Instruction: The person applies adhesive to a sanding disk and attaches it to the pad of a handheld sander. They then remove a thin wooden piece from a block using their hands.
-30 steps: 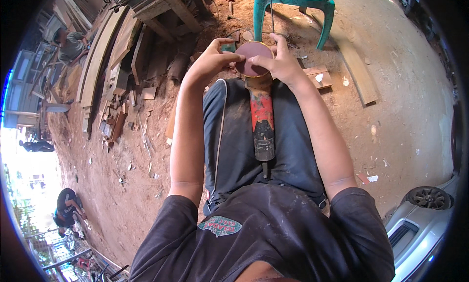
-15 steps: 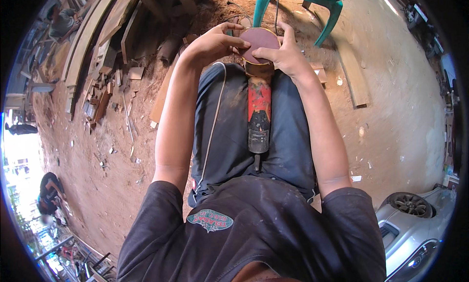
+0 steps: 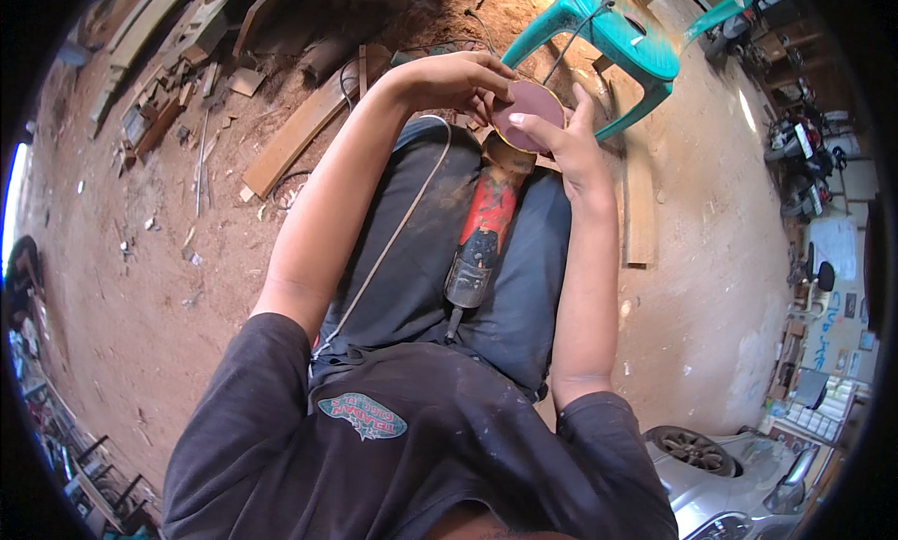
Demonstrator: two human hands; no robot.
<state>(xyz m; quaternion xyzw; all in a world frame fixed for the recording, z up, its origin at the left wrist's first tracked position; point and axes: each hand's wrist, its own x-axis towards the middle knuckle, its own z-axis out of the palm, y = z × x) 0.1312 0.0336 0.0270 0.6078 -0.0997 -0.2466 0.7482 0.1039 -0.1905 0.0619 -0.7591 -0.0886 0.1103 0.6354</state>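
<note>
Left hand (image 3: 460,80) half-curled, hold unclear; right hand (image 3: 575,149) loosely pinches sanding disc (image 3: 535,108) above grinder (image 3: 488,213), upper centre. Apparently aligning disc; next needs even pressure.

Wkshop w/ grinder (image 3: 488,213), wood offcuts (image 3: 159,126)

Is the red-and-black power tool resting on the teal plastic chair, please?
No, the power tool lies along the person's thighs.

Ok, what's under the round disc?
Under the disc, part of the brownish head of the red-and-black power tool shows; whatever sits directly behind the disc's face is covered.
</note>
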